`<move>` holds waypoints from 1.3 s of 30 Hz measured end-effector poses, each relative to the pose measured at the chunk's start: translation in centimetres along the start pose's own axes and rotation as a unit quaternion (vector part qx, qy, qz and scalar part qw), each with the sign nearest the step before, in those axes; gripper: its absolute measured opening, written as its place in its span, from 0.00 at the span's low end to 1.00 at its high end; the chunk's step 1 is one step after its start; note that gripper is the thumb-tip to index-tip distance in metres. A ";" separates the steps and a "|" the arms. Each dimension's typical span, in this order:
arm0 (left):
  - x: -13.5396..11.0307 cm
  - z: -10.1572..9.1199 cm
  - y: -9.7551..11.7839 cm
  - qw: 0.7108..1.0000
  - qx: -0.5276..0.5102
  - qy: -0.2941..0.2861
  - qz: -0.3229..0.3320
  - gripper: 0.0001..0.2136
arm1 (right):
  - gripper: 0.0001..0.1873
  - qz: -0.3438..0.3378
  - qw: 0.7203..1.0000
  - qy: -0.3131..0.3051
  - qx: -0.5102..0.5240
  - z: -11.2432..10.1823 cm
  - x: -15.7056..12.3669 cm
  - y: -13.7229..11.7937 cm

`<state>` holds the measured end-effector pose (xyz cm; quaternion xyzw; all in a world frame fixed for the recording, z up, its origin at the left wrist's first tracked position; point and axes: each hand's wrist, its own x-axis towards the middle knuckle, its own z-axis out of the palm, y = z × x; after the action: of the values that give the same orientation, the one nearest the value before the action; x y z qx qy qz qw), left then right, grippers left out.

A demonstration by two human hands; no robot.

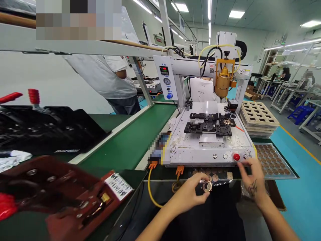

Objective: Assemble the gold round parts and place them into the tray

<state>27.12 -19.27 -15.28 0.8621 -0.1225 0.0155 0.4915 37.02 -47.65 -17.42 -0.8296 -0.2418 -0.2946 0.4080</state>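
My left hand pinches a small round metal ring part in front of the white dispensing machine. My right hand reaches up to the machine's front panel, its fingers curled just right of the red button. Black fixtures lie on the machine bed, one holding a round copper part. A brass-coloured dispensing head hangs above them.
A tray of round brown parts lies to the right, behind it a stack of cardboard trays. A green conveyor belt runs on the left, with red and black jigs nearby. A person in a white shirt stands behind.
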 end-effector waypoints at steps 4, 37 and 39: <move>1.5 2.0 -2.0 0.998 0.016 -0.045 0.044 0.16 | 0.09 -0.073 0.972 -0.205 0.085 4.7 -2.6 -1.6; 2.0 4.2 -2.1 0.999 -0.013 0.002 -0.029 0.12 | 0.23 0.296 0.918 -0.151 0.215 -0.2 -4.8 -3.5; 1.3 4.2 -1.3 0.998 -0.048 0.026 -0.039 0.13 | 0.27 0.333 0.896 -0.151 0.253 -0.4 -3.9 -4.6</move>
<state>28.29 -22.48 -18.32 0.8411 -0.0762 0.0125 0.5353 31.16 -46.07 -17.44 -0.7650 -0.0768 0.0580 0.6368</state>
